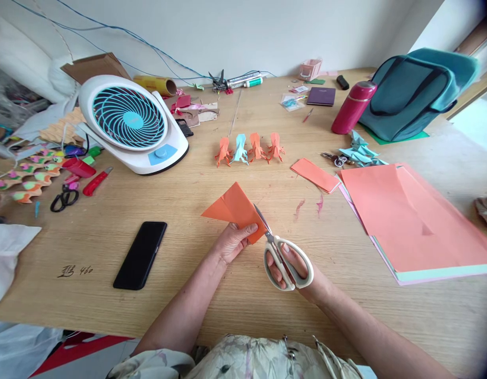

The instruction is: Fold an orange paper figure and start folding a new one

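A folded piece of orange paper [235, 205] with a pointed left end is pinched in my left hand [233, 242], thumb on top. My right hand [292, 263] has its thumb and fingers through the loops of white-handled scissors [280, 258]. The scissor blades lie at the right edge of the orange paper, pointing up and away from me; whether they cut into it I cannot tell. Beyond the paper stand several folded paper figures [256, 147] in a row, orange ones and a light blue one.
A black phone [140, 255] lies left of my arms, with a fan [132, 126] behind it. Black-handled scissors [65, 198] and a red cutter [97, 181] are far left. Rightward are orange strips [316, 175], large paper sheets [420, 221], a red bottle [354, 108] and a teal bag [413, 95].
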### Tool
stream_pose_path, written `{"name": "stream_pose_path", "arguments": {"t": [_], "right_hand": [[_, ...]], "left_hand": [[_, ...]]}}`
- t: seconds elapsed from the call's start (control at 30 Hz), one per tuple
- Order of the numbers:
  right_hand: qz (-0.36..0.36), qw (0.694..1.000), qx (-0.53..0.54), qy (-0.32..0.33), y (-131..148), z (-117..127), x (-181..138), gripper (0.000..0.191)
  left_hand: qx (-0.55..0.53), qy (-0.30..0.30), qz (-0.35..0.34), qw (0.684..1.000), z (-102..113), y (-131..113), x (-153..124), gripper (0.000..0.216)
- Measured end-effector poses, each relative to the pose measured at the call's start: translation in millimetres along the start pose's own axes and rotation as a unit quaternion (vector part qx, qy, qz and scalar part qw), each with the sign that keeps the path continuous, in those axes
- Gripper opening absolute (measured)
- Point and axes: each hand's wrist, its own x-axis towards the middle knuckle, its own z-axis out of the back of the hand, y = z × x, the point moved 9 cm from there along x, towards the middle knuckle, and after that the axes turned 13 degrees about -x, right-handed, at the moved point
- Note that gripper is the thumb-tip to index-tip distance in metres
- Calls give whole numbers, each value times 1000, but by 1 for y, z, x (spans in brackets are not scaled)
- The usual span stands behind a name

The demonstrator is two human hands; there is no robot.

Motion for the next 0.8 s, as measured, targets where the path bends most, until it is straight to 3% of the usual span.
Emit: {"name": "stream_pose_path", "arguments": {"t": [0.33, 0.47, 0.63, 0.8], "right_hand": [[22, 1000, -6, -11, 5, 5, 2, 49], [23, 1000, -10, -16, 6, 8, 2, 48], [12, 1000, -15, -13, 2, 11, 4, 49], [18, 1000, -21, -5, -1, 9, 7, 49]], "left_hand": [[-14, 10, 6, 1000, -4, 8, 1, 30], [-83, 18, -23, 996, -7, 3, 3, 25], [-170, -60, -46, 983, 9, 1, 7, 17], [-175, -103, -56, 978, 20, 0, 8, 20]]}}
